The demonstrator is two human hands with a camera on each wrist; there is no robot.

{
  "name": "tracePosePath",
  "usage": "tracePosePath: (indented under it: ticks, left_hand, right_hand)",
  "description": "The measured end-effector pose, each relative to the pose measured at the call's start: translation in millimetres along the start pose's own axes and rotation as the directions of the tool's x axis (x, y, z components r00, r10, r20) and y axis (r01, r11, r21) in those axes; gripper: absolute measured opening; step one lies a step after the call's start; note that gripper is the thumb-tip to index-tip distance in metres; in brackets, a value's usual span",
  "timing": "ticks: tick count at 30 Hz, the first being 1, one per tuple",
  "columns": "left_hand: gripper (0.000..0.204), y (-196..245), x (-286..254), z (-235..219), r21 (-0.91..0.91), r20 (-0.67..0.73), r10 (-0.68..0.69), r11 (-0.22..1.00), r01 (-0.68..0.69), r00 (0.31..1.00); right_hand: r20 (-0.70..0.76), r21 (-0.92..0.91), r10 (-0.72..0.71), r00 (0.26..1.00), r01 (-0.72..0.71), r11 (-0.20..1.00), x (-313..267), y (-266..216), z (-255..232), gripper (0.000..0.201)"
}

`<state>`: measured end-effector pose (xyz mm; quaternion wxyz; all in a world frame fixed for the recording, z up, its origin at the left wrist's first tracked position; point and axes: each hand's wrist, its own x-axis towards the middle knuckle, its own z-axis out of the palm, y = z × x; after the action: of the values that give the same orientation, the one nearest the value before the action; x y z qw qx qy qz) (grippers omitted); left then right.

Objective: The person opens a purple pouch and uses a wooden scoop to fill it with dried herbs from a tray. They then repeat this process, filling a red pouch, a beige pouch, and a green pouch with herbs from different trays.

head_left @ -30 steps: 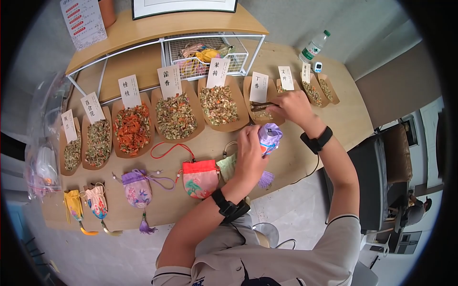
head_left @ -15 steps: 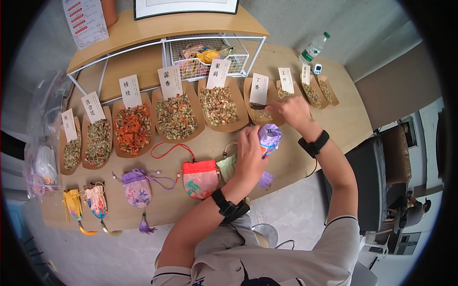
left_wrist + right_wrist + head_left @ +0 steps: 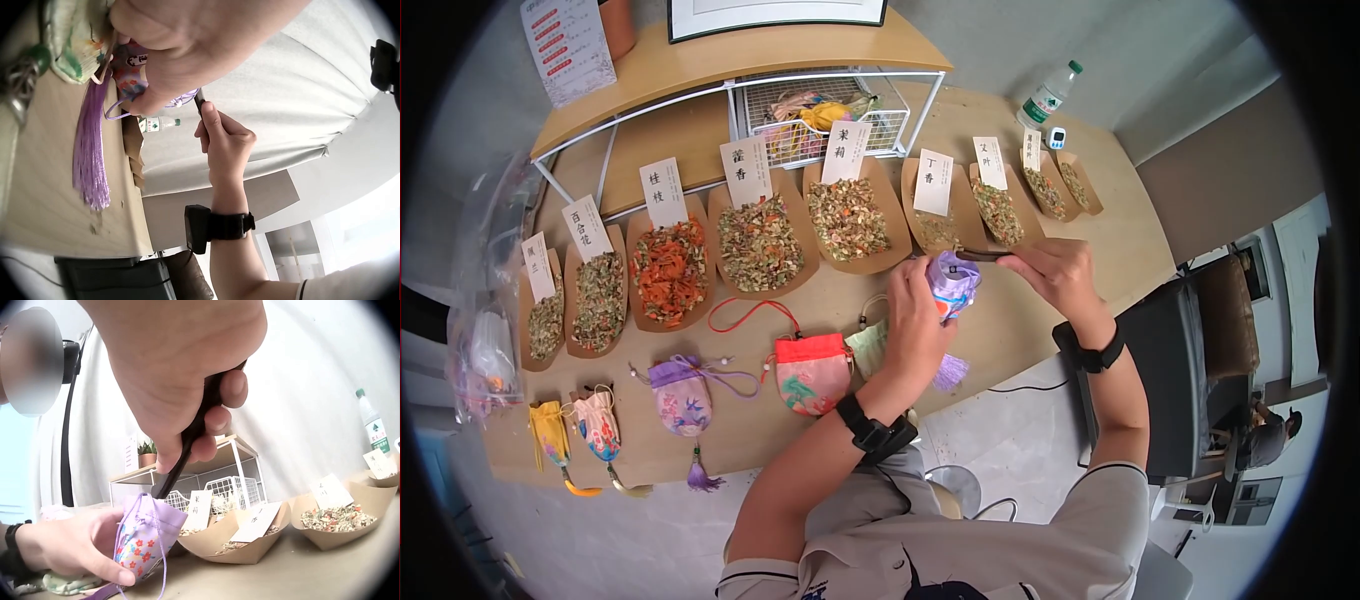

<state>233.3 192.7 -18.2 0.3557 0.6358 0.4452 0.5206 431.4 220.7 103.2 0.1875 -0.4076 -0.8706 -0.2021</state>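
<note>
My left hand grips a purple drawstring pouch with printed flowers, holding it upright by its side with the mouth open. A purple tassel hangs below it. My right hand grips a dark, slim-handled utensil, slanting down toward the pouch. The utensil's far end is right at the pouch mouth, and the pouch rim hides its tip in the right wrist view. Just beyond the pouch stands a paper tray with a thin layer of dried herbs and a label card.
Several more trays of dried herbs, such as the orange one, line the table. Other pouches, including a red-topped one, lie along the front edge. Behind are a wooden shelf, a wire basket and a water bottle.
My right hand has moved back from the sparsely filled tray toward me, bringing the dark utensil to the pouch mouth. My left hand keeps holding the pouch in nearly the same place.
</note>
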Motion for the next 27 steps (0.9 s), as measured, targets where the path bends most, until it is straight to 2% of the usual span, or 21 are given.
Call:
tracePosePath:
  ticks: [2, 5, 8, 11, 14, 17, 23, 27]
  left_hand:
    - [0.084, -0.6, 0.2, 0.7, -0.006, 0.001, -0.011, 1.000, 0.011, 1.000]
    - [0.082, -1.6, 0.4, 1.0, 0.071, -0.047, 0.060, 0.996, -0.056, 0.997]
    - [0.084, -3.0, -0.1, 1.5, -0.008, -0.006, 0.011, 1.000, -0.011, 1.000]
    - [0.085, -4.0, 0.0, 0.9, 0.004, 0.012, 0.014, 1.000, -0.014, 1.000]
    - [0.082, -6.0, -0.1, 1.9, 0.071, -0.021, 0.057, 0.996, -0.055, 0.998]
    - [0.082, -6.4, -0.4, 2.3, 0.063, -0.012, 0.027, 0.998, -0.026, 1.000]
    - [0.082, -5.1, -0.1, -0.5, 0.056, -0.005, 0.045, 0.997, -0.045, 0.999]
    - [0.085, -3.3, -0.1, -0.2, 0.019, 0.011, 0.022, 1.000, -0.022, 1.000]
  right_hand:
    - [0.016, 0.019, -0.004, 1.000, 0.003, 1.000, -4.1, -0.9, -3.7, 0.023]
    - [-0.004, 0.025, -0.029, 1.000, 0.029, 0.999, -5.3, 0.0, -3.3, 0.024]
    - [0.037, 0.042, 0.014, 0.999, -0.015, 0.999, -5.3, 8.8, -1.6, 0.024]
    - [0.087, -0.018, 0.167, 0.982, -0.166, 0.986, -2.6, 17.5, 13.4, 0.025]
    - [0.121, 0.000, 0.284, 0.951, -0.286, 0.958, -0.3, 24.9, 36.4, 0.026]
    - [0.176, 0.013, 0.310, 0.934, -0.317, 0.948, 3.0, 29.7, 54.5, 0.025]
    - [0.227, -0.041, 0.194, 0.954, -0.189, 0.981, 12.6, 27.6, 70.8, 0.023]
    - [0.251, -0.097, 0.189, 0.949, -0.169, 0.981, 8.6, 29.6, 74.2, 0.024]
